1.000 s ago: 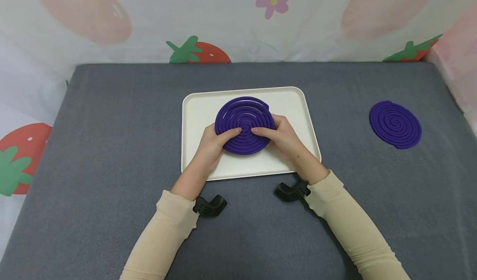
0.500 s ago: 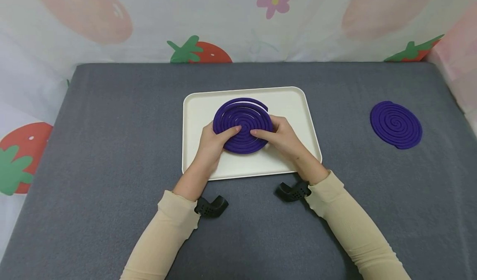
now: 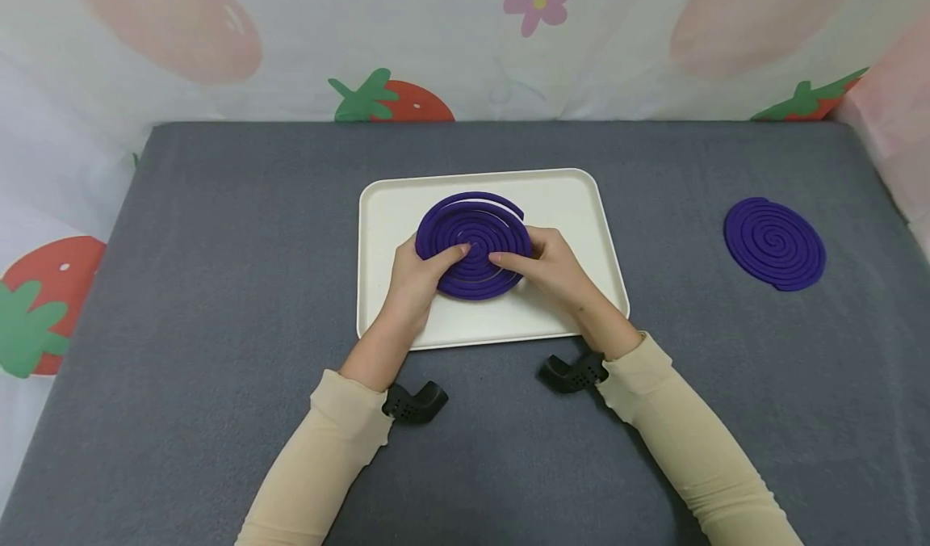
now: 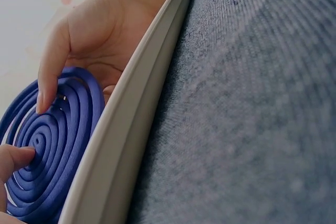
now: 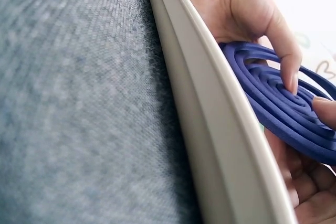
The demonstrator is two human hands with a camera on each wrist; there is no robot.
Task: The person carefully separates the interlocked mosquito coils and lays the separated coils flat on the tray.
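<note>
Both hands hold a purple spiral coil (image 3: 475, 227), a flat disc wound from one cord, over a cream tray (image 3: 567, 199). The left hand (image 3: 420, 275) grips its left side, thumb pressed on top near the centre. On the right side the right hand (image 3: 548, 267) does the same, its thumb also close to the middle. The other fingers go beneath the disc and are mostly hidden in the head view. At the upper right, the coil's outer end stands slightly apart from the inner turns. In the right wrist view, the coil (image 5: 283, 98) is lifted and tilted, with gaps between turns.
A second purple spiral coil (image 3: 774, 244) lies flat at the right of the grey cloth-covered table (image 3: 218, 287). The tray's raised rim (image 4: 131, 108) runs beside the hands. Behind the table hangs a printed curtain (image 3: 465, 37) with strawberries and a flower.
The held coil has shifted slightly and its outer turn has opened a wider gap at the upper right. Both hands keep their grip, barely moving. The second coil stays put.
</note>
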